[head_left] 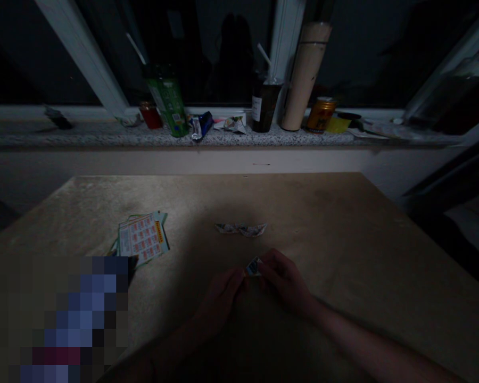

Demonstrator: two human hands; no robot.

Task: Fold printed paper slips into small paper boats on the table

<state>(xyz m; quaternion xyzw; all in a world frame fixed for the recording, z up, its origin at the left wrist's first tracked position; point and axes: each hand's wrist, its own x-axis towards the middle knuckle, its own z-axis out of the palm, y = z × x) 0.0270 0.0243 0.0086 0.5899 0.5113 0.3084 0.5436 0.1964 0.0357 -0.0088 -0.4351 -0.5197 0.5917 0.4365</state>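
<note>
My left hand (222, 298) and my right hand (285, 279) meet low over the tan table (343, 223), fingers pinched together on a small folded piece of printed paper (253, 266) between them. Just beyond the hands lie two small folded paper boats (240, 229) side by side on the tabletop. A stack of printed paper sheets (142, 239) lies to the left of the hands. The scene is dim.
A stone windowsill (104, 135) behind the table carries a green bottle (168, 101), a red cup (150, 114), a blue wrapper (201, 125), a dark drink with a straw (264, 103), a tall beige cylinder (305, 74) and a golden can (321, 114). A blurred patch covers the lower left.
</note>
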